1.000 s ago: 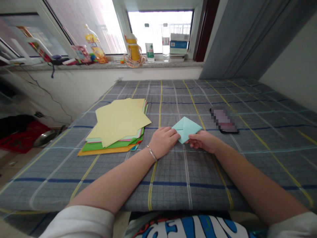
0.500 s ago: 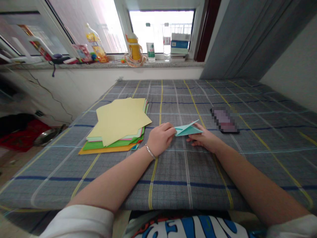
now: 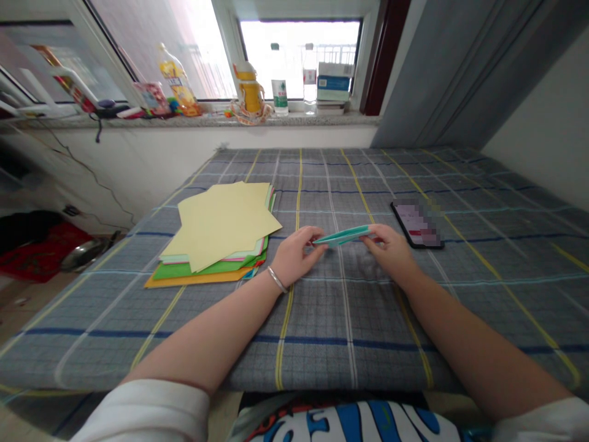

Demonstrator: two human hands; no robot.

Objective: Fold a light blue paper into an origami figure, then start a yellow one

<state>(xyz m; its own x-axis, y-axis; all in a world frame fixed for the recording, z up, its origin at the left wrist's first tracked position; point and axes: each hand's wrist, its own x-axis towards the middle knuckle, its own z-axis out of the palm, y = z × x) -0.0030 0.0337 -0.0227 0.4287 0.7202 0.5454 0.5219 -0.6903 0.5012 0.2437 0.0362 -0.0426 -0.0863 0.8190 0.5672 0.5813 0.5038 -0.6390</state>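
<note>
Left fingers (image 3: 309, 235), right fingers (image 3: 375, 232) pinch teal folded paper (image 3: 343, 236), now narrower strip, apparently folded shut.

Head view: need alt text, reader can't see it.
The left hand and right hand pinch the ends of a narrow strip of folded teal paper over a checked grey cloth. A stack of coloured paper topped with pale yellow sheets lies to the left, and a phone with a blurred screen lies to the right.
</note>
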